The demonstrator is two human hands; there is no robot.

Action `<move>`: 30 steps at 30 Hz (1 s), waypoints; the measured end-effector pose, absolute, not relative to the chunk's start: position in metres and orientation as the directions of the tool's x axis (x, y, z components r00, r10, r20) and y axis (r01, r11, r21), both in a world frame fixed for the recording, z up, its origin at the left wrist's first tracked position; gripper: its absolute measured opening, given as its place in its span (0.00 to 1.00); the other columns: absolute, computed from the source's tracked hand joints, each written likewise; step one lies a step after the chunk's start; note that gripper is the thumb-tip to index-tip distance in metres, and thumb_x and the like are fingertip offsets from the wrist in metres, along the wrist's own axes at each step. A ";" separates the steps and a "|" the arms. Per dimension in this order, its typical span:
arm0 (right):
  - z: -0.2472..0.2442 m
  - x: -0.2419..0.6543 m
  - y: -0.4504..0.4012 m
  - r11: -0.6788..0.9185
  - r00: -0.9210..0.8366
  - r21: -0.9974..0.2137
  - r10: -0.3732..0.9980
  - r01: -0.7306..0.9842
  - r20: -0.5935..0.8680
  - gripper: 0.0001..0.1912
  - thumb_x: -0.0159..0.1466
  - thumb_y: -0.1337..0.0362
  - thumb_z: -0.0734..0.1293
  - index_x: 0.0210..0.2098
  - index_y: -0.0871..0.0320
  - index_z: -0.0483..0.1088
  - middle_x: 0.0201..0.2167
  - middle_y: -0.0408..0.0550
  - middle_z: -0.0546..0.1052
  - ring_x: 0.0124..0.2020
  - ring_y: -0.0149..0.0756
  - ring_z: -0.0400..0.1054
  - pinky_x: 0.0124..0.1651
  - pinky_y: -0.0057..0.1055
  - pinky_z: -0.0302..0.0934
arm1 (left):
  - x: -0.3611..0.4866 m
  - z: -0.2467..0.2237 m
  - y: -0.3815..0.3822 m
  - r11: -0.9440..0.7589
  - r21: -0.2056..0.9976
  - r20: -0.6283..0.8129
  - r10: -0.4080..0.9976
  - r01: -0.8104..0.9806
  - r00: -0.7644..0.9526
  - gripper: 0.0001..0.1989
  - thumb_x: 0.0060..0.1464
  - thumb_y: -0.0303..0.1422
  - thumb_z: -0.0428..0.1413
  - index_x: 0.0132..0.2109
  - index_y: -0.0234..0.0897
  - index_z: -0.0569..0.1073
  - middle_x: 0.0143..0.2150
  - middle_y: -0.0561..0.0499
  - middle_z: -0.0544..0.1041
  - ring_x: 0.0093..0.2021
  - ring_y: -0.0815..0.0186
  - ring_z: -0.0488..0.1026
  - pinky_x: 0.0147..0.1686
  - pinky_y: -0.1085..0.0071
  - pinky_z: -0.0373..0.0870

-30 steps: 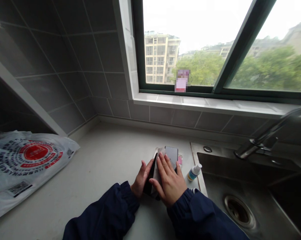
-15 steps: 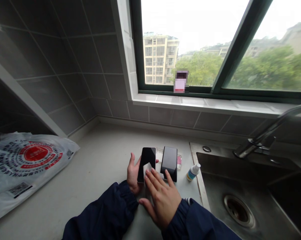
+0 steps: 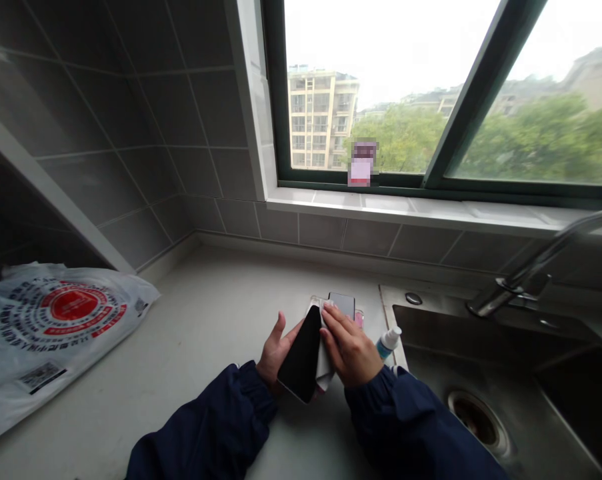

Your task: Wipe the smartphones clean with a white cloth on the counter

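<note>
At lower centre of the frame, our left hand (image 3: 271, 353) holds the dark phone (image 3: 301, 360) from beneath, thumb raised, fingertips unseen, apparently steadying it while our right hand (image 3: 353, 348), fingers together, presses the white cloth (image 3: 324, 368) to its edge, partly hiding a second phone (image 3: 341, 304) and a bottle (image 3: 387, 341).

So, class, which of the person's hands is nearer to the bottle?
Right. The right hand is just beside the bottle; the left hand is farther off, beyond the held phone.
</note>
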State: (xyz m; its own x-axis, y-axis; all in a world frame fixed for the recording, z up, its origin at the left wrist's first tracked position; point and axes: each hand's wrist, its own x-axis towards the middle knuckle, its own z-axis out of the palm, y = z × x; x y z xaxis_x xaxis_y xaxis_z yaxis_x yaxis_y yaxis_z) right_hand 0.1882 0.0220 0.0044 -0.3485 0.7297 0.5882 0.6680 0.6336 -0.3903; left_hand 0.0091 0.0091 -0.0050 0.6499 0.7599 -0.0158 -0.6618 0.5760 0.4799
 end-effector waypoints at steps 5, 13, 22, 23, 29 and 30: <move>0.011 0.188 0.019 0.652 -0.177 -0.586 0.727 0.481 0.664 0.12 0.68 0.65 0.62 0.47 0.56 0.75 0.52 0.49 0.76 0.52 0.37 0.72 0.59 0.33 0.64 | 0.000 -0.001 0.009 0.655 0.518 -0.013 0.649 -0.550 0.761 0.44 0.52 0.65 0.34 0.69 0.50 0.43 0.55 0.33 0.72 0.32 0.43 0.79 0.26 0.54 0.71; -0.002 0.195 -0.004 0.608 -0.045 -0.656 0.747 0.447 0.663 0.09 0.66 0.65 0.63 0.42 0.56 0.75 0.45 0.51 0.79 0.47 0.41 0.74 0.53 0.36 0.66 | -0.001 -0.002 0.017 0.500 0.620 -0.088 0.810 -0.604 0.580 0.43 0.54 0.63 0.37 0.66 0.38 0.53 0.52 0.31 0.73 0.30 0.47 0.79 0.23 0.59 0.72; -0.026 0.206 -0.039 0.304 0.055 -0.687 0.893 0.660 0.447 0.15 0.65 0.54 0.60 0.29 0.56 0.69 0.23 0.44 0.72 0.24 0.34 0.68 0.32 0.28 0.62 | -0.005 0.004 0.022 0.384 0.717 -0.199 0.913 -0.582 0.357 0.34 0.59 0.54 0.46 0.63 0.35 0.62 0.52 0.35 0.75 0.34 0.55 0.79 0.34 0.59 0.76; -0.028 0.208 -0.037 0.268 0.068 -0.681 0.903 0.682 0.424 0.15 0.65 0.54 0.61 0.29 0.56 0.69 0.23 0.44 0.72 0.24 0.34 0.68 0.31 0.28 0.62 | -0.004 0.005 0.022 0.391 0.720 -0.201 0.908 -0.574 0.367 0.33 0.59 0.53 0.46 0.63 0.35 0.63 0.52 0.35 0.75 0.35 0.56 0.79 0.35 0.59 0.75; -0.038 0.210 -0.024 0.108 0.100 -0.605 0.949 0.789 0.299 0.15 0.62 0.55 0.64 0.44 0.57 0.70 0.32 0.48 0.76 0.32 0.41 0.73 0.35 0.32 0.64 | 0.000 0.002 0.021 0.426 0.757 -0.263 0.893 -0.496 0.365 0.31 0.58 0.52 0.48 0.59 0.35 0.67 0.51 0.37 0.76 0.34 0.55 0.79 0.33 0.62 0.75; -0.039 0.209 -0.023 0.097 0.095 -0.589 0.953 0.803 0.288 0.17 0.62 0.55 0.64 0.47 0.57 0.69 0.37 0.50 0.76 0.35 0.42 0.73 0.36 0.32 0.64 | 0.000 0.002 0.021 0.432 0.759 -0.269 0.890 -0.488 0.369 0.31 0.58 0.53 0.48 0.59 0.35 0.67 0.51 0.37 0.76 0.34 0.56 0.79 0.32 0.62 0.75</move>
State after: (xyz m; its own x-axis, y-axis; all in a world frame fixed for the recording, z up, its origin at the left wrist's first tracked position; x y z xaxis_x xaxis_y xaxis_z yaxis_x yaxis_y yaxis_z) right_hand 0.2086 -0.0228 -0.0390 0.0953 0.9530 0.2877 0.8025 0.0975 -0.5886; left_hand -0.0002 0.0214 0.0019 0.3692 0.8896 -0.2689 -0.4879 0.4318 0.7586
